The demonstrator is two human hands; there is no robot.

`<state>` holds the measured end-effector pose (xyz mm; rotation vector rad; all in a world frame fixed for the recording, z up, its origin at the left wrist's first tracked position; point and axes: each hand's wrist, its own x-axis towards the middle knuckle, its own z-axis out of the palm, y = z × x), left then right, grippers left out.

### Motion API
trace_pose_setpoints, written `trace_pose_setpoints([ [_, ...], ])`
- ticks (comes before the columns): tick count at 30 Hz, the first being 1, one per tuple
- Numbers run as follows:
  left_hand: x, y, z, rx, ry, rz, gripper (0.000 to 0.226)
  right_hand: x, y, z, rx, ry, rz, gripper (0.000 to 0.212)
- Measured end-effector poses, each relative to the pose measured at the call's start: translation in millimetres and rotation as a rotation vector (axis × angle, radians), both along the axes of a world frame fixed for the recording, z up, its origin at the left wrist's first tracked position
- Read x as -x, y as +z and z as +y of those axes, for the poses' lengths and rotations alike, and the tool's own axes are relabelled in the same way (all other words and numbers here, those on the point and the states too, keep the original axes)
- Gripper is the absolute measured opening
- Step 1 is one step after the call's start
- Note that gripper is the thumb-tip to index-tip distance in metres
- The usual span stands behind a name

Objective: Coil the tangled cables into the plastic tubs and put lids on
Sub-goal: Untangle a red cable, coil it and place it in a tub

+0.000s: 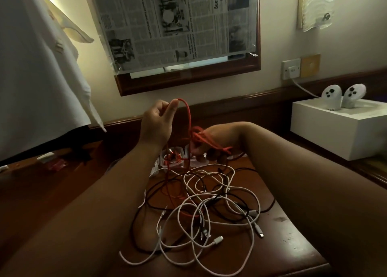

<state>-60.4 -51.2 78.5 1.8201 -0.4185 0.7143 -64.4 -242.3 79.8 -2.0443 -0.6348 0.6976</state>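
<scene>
Both raised: L hand [156,119] pinches red cable [189,119], R hand [211,139] grips it.

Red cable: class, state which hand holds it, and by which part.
Both. The left hand pinches the raised loop of the red cable; the right hand grips its coiled turns.

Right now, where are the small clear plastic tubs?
In the head view, the small clear plastic tubs stand mid-frame on the dark wooden table, just beyond the tangled white and black cables, below both hands holding the red cable.

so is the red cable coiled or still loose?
Partly coiled: red cable loops around the right hand, the left hand pinches a raised loop.
</scene>
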Motion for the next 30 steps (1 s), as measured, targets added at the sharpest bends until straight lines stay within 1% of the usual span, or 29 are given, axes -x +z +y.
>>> trace_pose_setpoints([
  [2,0.0,2.8,-4.0,-0.031,-0.012,0.016,0.03,2.3,-6.3,8.8,0.141,0.06,-0.096,0.01],
  [3,0.9,4.3,-7.0,-0.078,-0.011,0.007,0.032,3.4,-8.7,13.8,0.176,0.089,-0.114,0.012],
  [5,1.4,6.6,-12.2,-0.164,-0.009,0.004,0.034,3.0,-13.1,21.2,0.163,0.124,-0.11,0.02],
  [7,1.3,8.5,-14.8,-0.159,-0.024,0.035,0.034,2.6,-15.1,22.8,0.076,0.109,-0.124,0.02],
  [9,0.3,10.8,-12.0,-0.057,-0.04,0.089,0.035,0.8,-15.1,19.2,-0.056,0.014,-0.188,0.016],
  [11,-0.5,12.9,-5.7,0.022,-0.04,0.149,0.035,-3.1,-15.6,14.4,-0.242,-0.213,-0.239,0.012],
  [12,-1.1,12.6,-1.5,0.028,-0.03,0.173,0.035,-7.5,-17.0,11.5,-0.38,-0.358,-0.201,0.012],
  [13,-0.5,11.6,2.9,0.032,-0.033,0.194,0.036,-12.3,-17.7,8.5,-0.565,-0.474,-0.089,0.012],
  [14,-0.1,9.4,7.5,0.038,-0.053,0.213,0.037,-17.2,-17.4,6.4,-0.778,-0.536,0.064,0.012],
  [15,0.5,6.5,11.4,0.04,-0.084,0.233,0.038,-20.9,-15.5,4.5,-0.969,-0.564,0.194,0.014],
  [16,0.0,2.2,15.2,0.021,-0.107,0.25,0.039,-24.0,-13.5,2.2,-1.109,-0.576,0.276,0.017],
  [19,-4.0,-12.2,22.1,-0.085,-0.046,0.301,0.043,-25.8,-1.7,-3.3,-1.395,-0.577,0.409,0.027],
  [21,-5.2,-19.6,26.1,-0.027,-0.04,0.332,0.045,-23.8,7.1,-5.4,-1.574,-0.572,0.46,0.027],
  [24,-2.7,-28.8,35.7,0.13,-0.192,0.394,0.057,-22.0,17.1,-7.9,-1.706,-0.653,0.446,0.029],
  [26,-4.0,-35.6,43.1,0.159,-0.223,0.473,0.064,-20.5,21.1,-10.2,-1.74,-0.693,0.434,0.027],
  [27,-7.3,-39.1,45.3,0.133,-0.179,0.515,0.065,-19.8,22.2,-11.4,-1.75,-0.703,0.43,0.027],
  [28,-11.0,-42.7,46.4,0.075,-0.088,0.539,0.063,-19.3,22.7,-11.7,-1.75,-0.712,0.426,0.027],
  [29,-14.9,-46.8,46.2,-0.002,0.034,0.537,0.055,-19.5,22.9,-11.1,-1.741,-0.73,0.42,0.029],
  [30,-16.6,-50.6,44.0,-0.088,0.178,0.481,0.042,-19.5,22.4,-9.2,-1.726,-0.753,0.414,0.029],
])
